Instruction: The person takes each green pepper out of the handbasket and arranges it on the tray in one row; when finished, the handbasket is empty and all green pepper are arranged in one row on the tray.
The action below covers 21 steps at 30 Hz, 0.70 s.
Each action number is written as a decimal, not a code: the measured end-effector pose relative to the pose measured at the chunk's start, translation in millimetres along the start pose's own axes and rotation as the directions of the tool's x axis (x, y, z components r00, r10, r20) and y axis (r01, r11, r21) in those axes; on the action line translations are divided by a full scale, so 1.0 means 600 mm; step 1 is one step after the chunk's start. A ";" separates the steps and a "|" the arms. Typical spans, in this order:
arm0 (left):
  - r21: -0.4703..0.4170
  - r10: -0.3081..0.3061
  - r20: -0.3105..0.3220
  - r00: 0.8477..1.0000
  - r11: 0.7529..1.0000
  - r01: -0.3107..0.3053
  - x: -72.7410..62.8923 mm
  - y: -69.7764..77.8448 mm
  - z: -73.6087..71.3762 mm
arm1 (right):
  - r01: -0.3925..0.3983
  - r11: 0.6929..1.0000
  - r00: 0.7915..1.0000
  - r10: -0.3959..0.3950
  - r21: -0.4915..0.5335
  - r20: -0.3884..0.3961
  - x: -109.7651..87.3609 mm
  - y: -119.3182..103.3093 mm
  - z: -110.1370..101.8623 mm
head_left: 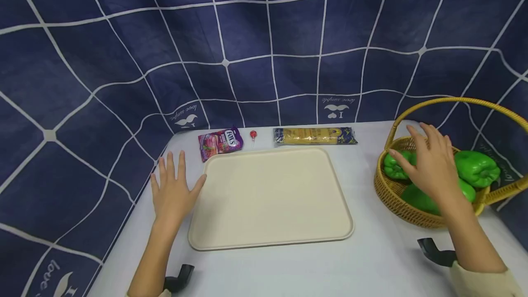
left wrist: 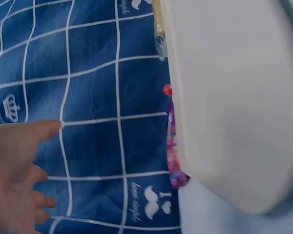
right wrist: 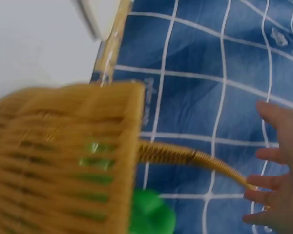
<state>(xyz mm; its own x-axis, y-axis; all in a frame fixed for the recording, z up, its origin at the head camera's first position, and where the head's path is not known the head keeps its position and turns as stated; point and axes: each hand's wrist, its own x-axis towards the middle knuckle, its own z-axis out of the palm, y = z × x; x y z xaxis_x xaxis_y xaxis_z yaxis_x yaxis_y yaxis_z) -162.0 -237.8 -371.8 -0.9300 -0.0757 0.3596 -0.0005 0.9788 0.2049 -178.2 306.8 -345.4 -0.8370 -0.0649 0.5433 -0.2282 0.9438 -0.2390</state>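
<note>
My left hand [head_left: 174,192] is spread with straight fingers by the left edge of a cream tray [head_left: 272,196], holding nothing. Over a wicker basket [head_left: 387,191] on the right hovers my right hand [head_left: 433,164], fingers parted and loosely bent, with nothing in its grasp. Inside the basket lie several green bell peppers [head_left: 477,168], partly hidden by that hand and forearm. In the right wrist view the hand [right wrist: 283,170] appears above the basket's rim, apart from the peppers [right wrist: 150,214].
Behind the tray lie a purple candy bag [head_left: 220,143], a red lollipop [head_left: 253,134] and a yellow-and-blue pack of what looks like noodles [head_left: 315,135]. The basket's tall arched handle [head_left: 462,100] rises around the right hand. A blue checked cloth [head_left: 297,26] hangs behind the white table.
</note>
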 end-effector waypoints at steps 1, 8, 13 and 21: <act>-0.019 -0.009 -0.016 1.000 1.000 0.009 -0.004 -0.003 0.002 | -0.006 1.000 0.999 0.007 0.028 -0.038 -0.004 0.007 0.000; -0.176 -0.079 -0.094 0.992 0.982 0.061 -0.031 -0.036 0.028 | -0.092 0.982 0.970 0.126 0.164 -0.210 -0.032 0.059 0.007; -0.310 -0.119 -0.055 0.991 0.946 0.097 -0.042 -0.066 0.053 | -0.210 0.957 0.964 0.237 0.198 -0.124 -0.049 0.093 0.014; -0.442 -0.018 0.186 0.982 0.892 0.100 -0.056 -0.126 0.113 | -0.236 0.952 0.971 0.223 0.194 0.087 -0.062 0.134 0.027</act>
<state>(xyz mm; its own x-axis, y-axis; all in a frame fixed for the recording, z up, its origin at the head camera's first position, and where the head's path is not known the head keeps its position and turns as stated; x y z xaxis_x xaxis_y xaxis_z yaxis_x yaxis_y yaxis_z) -155.6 -296.3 -461.0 -0.9820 -0.0562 0.1804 0.0693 0.7810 0.6206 -173.6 380.0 -397.8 -0.9069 0.1192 0.4041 -0.1161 0.8513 -0.5116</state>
